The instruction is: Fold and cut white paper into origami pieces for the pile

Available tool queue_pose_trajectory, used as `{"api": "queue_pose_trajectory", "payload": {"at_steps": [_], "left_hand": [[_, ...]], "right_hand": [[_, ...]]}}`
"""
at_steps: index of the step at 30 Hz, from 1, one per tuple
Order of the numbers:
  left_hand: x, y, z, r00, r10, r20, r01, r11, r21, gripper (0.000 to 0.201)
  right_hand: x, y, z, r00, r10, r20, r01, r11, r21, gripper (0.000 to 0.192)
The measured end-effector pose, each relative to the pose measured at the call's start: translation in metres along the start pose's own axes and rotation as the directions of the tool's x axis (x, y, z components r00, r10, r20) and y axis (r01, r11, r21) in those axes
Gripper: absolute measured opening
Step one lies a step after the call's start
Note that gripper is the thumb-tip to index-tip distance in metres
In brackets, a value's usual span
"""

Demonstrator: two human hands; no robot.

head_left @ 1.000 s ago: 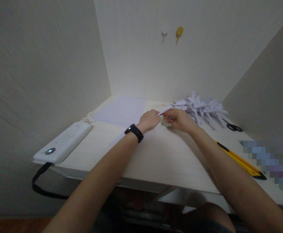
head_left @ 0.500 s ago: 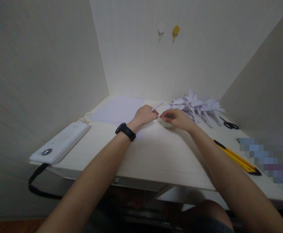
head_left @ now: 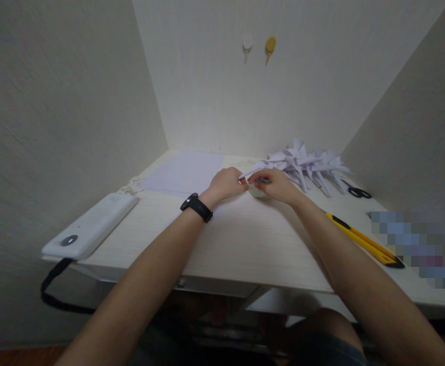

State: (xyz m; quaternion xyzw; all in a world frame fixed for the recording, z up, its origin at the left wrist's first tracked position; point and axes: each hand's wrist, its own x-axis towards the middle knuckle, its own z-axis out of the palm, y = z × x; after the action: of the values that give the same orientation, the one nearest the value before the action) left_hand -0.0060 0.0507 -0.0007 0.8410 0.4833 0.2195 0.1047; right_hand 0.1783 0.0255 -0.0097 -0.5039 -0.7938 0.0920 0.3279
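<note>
My left hand [head_left: 228, 183], with a black watch on the wrist, is closed on a thin white rolled paper stick [head_left: 253, 168] that pokes out beyond the fingers. Close beside it, my right hand [head_left: 277, 186] has its thumb and fingers bent together around what looks like a roll of clear tape [head_left: 257, 193]. The roll is pale green and partly hidden under the fingers; a dark grey part shows between them. The two hands' fingertips nearly meet just above the white table [head_left: 241, 244].
White folded-paper pinwheels [head_left: 302, 162] are heaped at the back right, near black scissors [head_left: 359, 192]. A yellow utility knife [head_left: 363, 240] lies by my right forearm. White paper [head_left: 184, 173] is at the back left; a white device [head_left: 92, 223] with a strap sits left. Walls enclose the table.
My right hand has come slightly closer to my left. The paper stick has tilted and its tip now reaches further toward the pinwheels. The whole view has shifted a little.
</note>
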Motion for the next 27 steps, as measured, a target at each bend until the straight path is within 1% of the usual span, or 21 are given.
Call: {"api": "queue_pose_trajectory", "payload": {"at_steps": [3, 6, 8, 10, 11, 13, 15, 16, 18, 20, 22, 23, 24, 27], "left_hand": [[0.000, 0.000, -0.001, 1.000, 0.016, 0.010, -0.016, 1.000, 0.002, 0.021], [-0.001, 0.000, -0.001, 1.000, 0.010, 0.019, -0.010, 1.000, -0.017, 0.021], [-0.001, 0.000, -0.001, 1.000, 0.009, 0.020, -0.008, 1.000, -0.027, 0.021], [-0.001, 0.000, -0.002, 1.000, 0.009, 0.019, -0.008, 0.999, -0.031, 0.021], [-0.001, 0.000, -0.002, 1.000, 0.007, 0.020, -0.007, 0.999, -0.032, 0.022], [-0.001, 0.000, -0.002, 1.000, 0.004, 0.025, -0.004, 1.000, -0.031, 0.023], [0.000, -0.001, -0.002, 1.000, 0.008, 0.028, -0.007, 1.000, -0.023, 0.024], [0.000, 0.000, -0.003, 0.999, 0.012, 0.029, -0.012, 1.000, -0.015, 0.025], [0.000, 0.000, -0.003, 0.999, 0.022, 0.034, -0.023, 1.000, 0.014, 0.026], [0.000, 0.002, -0.003, 0.999, 0.034, 0.035, -0.036, 0.998, 0.051, 0.026], [0.000, 0.004, -0.003, 0.999, 0.044, 0.030, -0.047, 0.996, 0.080, 0.027], [0.000, 0.004, -0.004, 0.999, 0.048, 0.026, -0.050, 0.995, 0.088, 0.027], [0.000, 0.005, -0.004, 0.999, 0.050, 0.021, -0.052, 0.994, 0.093, 0.027], [0.000, 0.004, -0.004, 0.999, 0.051, 0.013, -0.053, 0.994, 0.097, 0.026]], "right_hand": [[-0.001, 0.002, 0.001, 0.999, -0.003, -0.033, 0.005, 0.998, 0.060, 0.028], [-0.002, 0.003, 0.002, 0.999, -0.005, -0.052, 0.016, 0.978, 0.207, 0.042], [0.000, 0.004, 0.003, 0.999, 0.009, -0.043, 0.003, 0.964, 0.267, 0.047], [0.002, 0.003, 0.001, 0.998, 0.028, -0.048, -0.014, 0.958, 0.285, 0.042], [0.003, 0.003, -0.003, 0.997, 0.039, -0.068, -0.019, 0.961, 0.275, 0.038], [0.000, 0.002, -0.015, 0.987, 0.058, -0.147, -0.030, 0.982, 0.186, 0.031], [-0.014, 0.002, -0.034, 0.969, 0.075, -0.237, -0.079, 0.997, -0.008, 0.029], [-0.025, 0.002, -0.044, 0.961, 0.092, -0.261, -0.130, 0.983, -0.131, 0.030], [-0.055, 0.006, -0.064, 0.939, 0.169, -0.300, -0.272, 0.899, -0.342, 0.035], [-0.090, 0.012, -0.080, 0.913, 0.293, -0.285, -0.402, 0.769, -0.497, 0.038], [-0.122, 0.019, -0.090, 0.876, 0.423, -0.232, -0.472, 0.650, -0.595, 0.041], [-0.134, 0.023, -0.093, 0.864, 0.465, -0.192, -0.475, 0.624, -0.621, 0.043], [-0.144, 0.026, -0.094, 0.854, 0.496, -0.154, -0.473, 0.618, -0.628, 0.045], [-0.157, 0.034, -0.094, 0.806, 0.582, -0.109, -0.497, 0.566, -0.658, 0.047]]}}
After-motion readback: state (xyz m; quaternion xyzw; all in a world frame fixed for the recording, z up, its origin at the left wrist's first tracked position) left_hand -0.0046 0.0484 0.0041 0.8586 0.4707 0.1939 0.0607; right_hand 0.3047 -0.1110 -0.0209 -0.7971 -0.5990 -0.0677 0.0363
